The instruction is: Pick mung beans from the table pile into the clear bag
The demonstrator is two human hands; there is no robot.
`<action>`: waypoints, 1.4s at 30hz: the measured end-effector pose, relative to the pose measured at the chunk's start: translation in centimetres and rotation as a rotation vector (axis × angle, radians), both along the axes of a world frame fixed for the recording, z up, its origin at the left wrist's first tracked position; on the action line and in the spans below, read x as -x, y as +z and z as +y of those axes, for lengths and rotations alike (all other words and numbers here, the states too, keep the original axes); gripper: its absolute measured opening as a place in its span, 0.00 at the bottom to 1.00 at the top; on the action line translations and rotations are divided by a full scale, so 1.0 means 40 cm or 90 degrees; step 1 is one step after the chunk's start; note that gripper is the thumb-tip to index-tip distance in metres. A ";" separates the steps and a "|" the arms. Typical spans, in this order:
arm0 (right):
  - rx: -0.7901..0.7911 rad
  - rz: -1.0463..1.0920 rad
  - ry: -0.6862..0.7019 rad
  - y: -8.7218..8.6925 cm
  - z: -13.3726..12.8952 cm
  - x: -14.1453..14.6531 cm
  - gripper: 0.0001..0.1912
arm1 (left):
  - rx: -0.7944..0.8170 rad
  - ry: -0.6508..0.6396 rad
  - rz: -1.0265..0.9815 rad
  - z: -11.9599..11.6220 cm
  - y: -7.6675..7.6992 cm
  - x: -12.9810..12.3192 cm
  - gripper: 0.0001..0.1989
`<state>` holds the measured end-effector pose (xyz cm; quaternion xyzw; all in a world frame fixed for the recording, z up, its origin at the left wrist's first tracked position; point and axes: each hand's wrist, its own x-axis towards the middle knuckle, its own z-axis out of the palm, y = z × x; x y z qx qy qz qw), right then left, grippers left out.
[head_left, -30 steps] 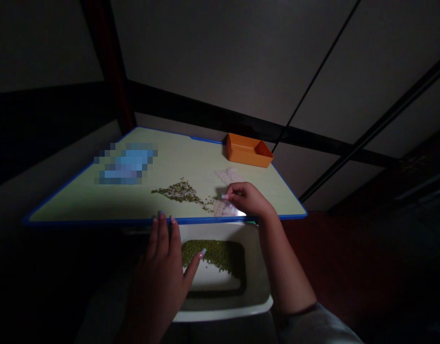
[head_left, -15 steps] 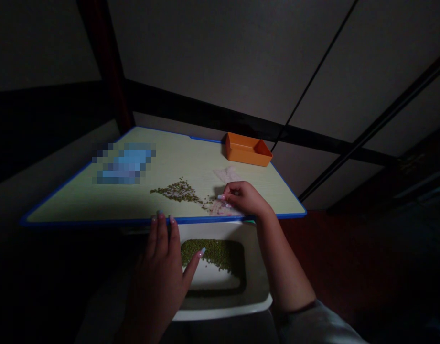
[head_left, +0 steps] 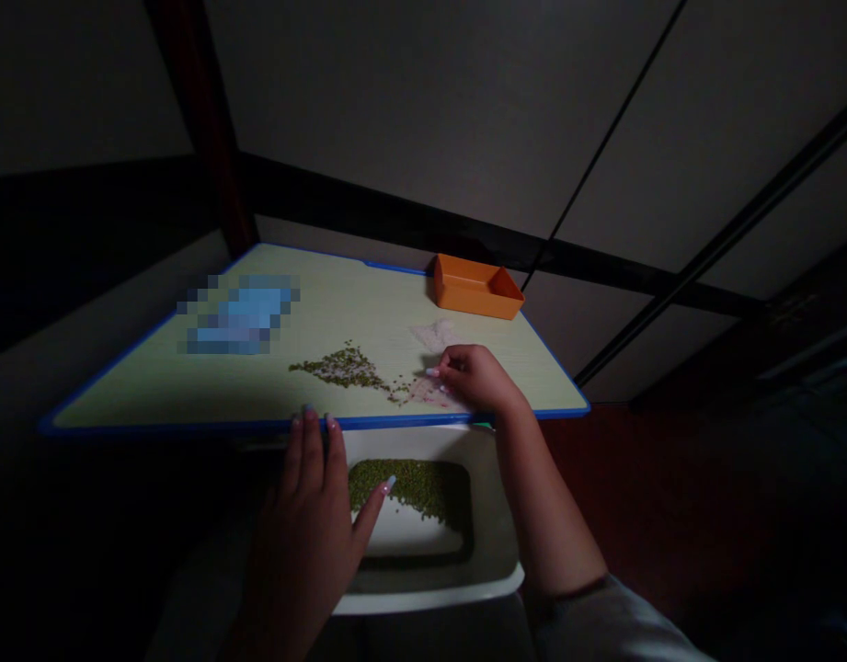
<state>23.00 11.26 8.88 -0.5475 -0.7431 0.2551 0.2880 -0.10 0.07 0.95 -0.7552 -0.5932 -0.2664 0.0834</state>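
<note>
My right hand [head_left: 475,377] is over the right part of the table, fingers closed in a pinch. Whatever lies between the fingertips is too small to make out. Below and beside it is a patch of pinkish-white small pieces [head_left: 427,393]. A similar pale patch [head_left: 433,335] lies just behind. To the left spreads a small heap of green beans [head_left: 347,366] mixed with pale bits. My left hand [head_left: 313,515] is open, fingertips at the table's front edge, thumb stretched over a white basin [head_left: 423,599]. More green beans [head_left: 416,483] lie in that basin.
An orange open box [head_left: 475,299] stands at the back right of the pale, blue-edged table [head_left: 333,276]. A pixelated blue patch [head_left: 247,313] lies at the left. Behind the table rise dark-trimmed panels [head_left: 423,110].
My right hand has shifted slightly right and back, still pinched, uncovering a bit more of the pinkish patch. My left hand stays in place.
</note>
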 end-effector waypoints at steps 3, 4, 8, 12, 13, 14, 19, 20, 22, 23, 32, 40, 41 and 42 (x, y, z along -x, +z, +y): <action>-0.023 -0.038 -0.033 -0.001 0.004 -0.005 0.10 | -0.004 -0.002 0.002 -0.001 0.001 0.000 0.42; -0.030 -0.049 -0.040 -0.001 0.005 -0.007 0.10 | -0.005 0.001 0.002 -0.001 0.001 -0.001 0.42; -0.051 -0.077 -0.056 -0.004 0.009 -0.015 0.09 | -0.013 0.002 0.004 -0.001 0.000 0.000 0.42; -0.078 -0.118 -0.101 -0.006 0.012 -0.022 0.08 | -0.012 -0.004 0.003 0.001 0.000 0.001 0.42; -0.082 -0.129 -0.112 -0.006 0.012 -0.023 0.07 | -0.010 -0.002 0.003 0.001 0.000 0.001 0.42; -0.086 -0.140 -0.119 -0.006 0.013 -0.023 0.07 | -0.007 -0.001 0.002 0.001 0.000 0.001 0.42; -0.104 -0.136 -0.096 -0.006 0.013 -0.015 0.08 | -0.009 -0.003 0.001 -0.001 -0.002 0.001 0.43; -0.103 -0.124 -0.083 -0.007 0.013 -0.013 0.08 | -0.010 -0.004 0.002 -0.001 -0.003 0.002 0.43; -0.092 -0.094 -0.053 -0.009 0.011 -0.010 0.09 | -0.009 -0.003 0.004 -0.001 -0.003 0.002 0.43; -0.080 -0.077 -0.037 -0.010 0.010 -0.010 0.09 | -0.007 -0.002 0.004 -0.001 -0.003 0.002 0.43; -0.005 0.033 0.060 -0.006 0.000 -0.004 0.11 | 0.001 -0.002 -0.010 0.000 0.000 -0.001 0.42; -0.076 -0.038 0.002 -0.002 0.004 0.010 0.09 | 0.010 -0.008 -0.030 -0.002 0.003 0.000 0.42; -0.075 -0.038 0.006 -0.002 0.004 0.013 0.09 | 0.012 -0.008 -0.030 -0.002 0.004 0.000 0.42; -0.073 -0.037 0.012 -0.001 0.004 0.015 0.09 | 0.014 -0.008 -0.029 -0.002 0.005 0.000 0.42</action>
